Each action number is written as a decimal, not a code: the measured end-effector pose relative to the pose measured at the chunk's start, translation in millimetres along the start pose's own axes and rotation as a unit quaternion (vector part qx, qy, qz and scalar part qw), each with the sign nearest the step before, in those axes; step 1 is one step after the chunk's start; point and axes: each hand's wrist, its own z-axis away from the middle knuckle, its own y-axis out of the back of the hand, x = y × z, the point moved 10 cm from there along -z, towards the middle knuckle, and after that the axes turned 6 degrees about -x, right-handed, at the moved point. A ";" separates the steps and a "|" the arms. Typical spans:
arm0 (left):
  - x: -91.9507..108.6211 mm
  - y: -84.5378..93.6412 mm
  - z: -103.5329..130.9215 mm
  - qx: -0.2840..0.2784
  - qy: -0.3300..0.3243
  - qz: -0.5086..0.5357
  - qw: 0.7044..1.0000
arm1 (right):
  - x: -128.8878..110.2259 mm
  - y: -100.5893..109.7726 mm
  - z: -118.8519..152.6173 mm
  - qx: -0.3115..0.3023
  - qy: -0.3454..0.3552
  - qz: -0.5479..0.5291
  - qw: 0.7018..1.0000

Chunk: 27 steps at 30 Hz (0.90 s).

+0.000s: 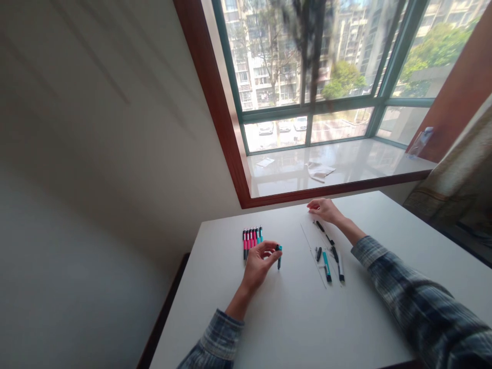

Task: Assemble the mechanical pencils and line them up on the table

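My left hand [258, 267] pinches a short teal and black pen part [279, 260] between thumb and fingers, holding it upright near the tabletop. Just behind that hand lies a row of several pink and teal pens [251, 238], side by side. Toward the far table edge, my right hand [323, 210] has its fingertips pressed together at the table surface; whatever is between them is too small to make out. Loose pen parts lie in front of it: a teal barrel [327, 266], a black grip [319, 253], dark clip pieces [325, 232] and thin refills [307, 238].
The white table [292, 323] meets the wall below a window with a red-brown frame [230, 133]. On the sill lie a crumpled white cloth [320, 171] and a flat paper [265, 162]. A clear bottle [420, 142] stands at the sill's right, near a curtain [453, 159].
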 end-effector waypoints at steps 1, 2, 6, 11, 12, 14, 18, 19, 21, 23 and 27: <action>0.0 0.4 0.0 0.001 0.001 0.000 1.000 | 1.5 -3.1 -3.8 -0.006 -0.004 0.006 1.000; 0.1 0.8 0.0 0.003 0.002 0.001 1.000 | 2.7 -5.4 -6.6 -0.011 -0.007 0.011 1.000; 0.9 2.8 0.5 0.013 0.005 0.003 1.000 | 2.6 -4.9 -9.0 -0.012 -0.018 0.033 0.999; 3.5 3.2 1.0 0.017 0.004 0.004 1.000 | -17.6 9.8 11.4 0.012 -0.014 0.050 0.999; 4.1 2.9 1.2 0.017 0.004 0.004 1.000 | -24.9 11.8 19.2 0.019 -0.011 0.053 0.998; 5.5 1.4 1.6 0.015 0.004 0.002 1.000 | -41.5 11.0 36.7 0.022 0.000 0.066 0.998; 6.9 -2.3 2.3 0.010 0.000 -0.008 1.000 | -62.1 -11.1 65.2 -0.034 -0.006 0.100 0.994; 6.3 -2.3 2.3 0.010 0.000 -0.011 1.000 | -64.1 -16.9 69.2 -0.048 -0.009 0.107 0.993; 4.7 -1.5 1.8 0.013 0.001 -0.014 1.000 | -65.9 -25.5 73.1 -0.064 -0.012 0.120 0.991; 3.4 -0.3 1.2 0.016 0.002 -0.017 1.000 | -65.8 -29.5 73.2 -0.069 -0.012 0.128 0.989; 4.4 0.3 0.6 0.015 0.006 -0.017 1.000 | -66.3 -28.2 71.4 -0.067 -0.013 0.134 0.989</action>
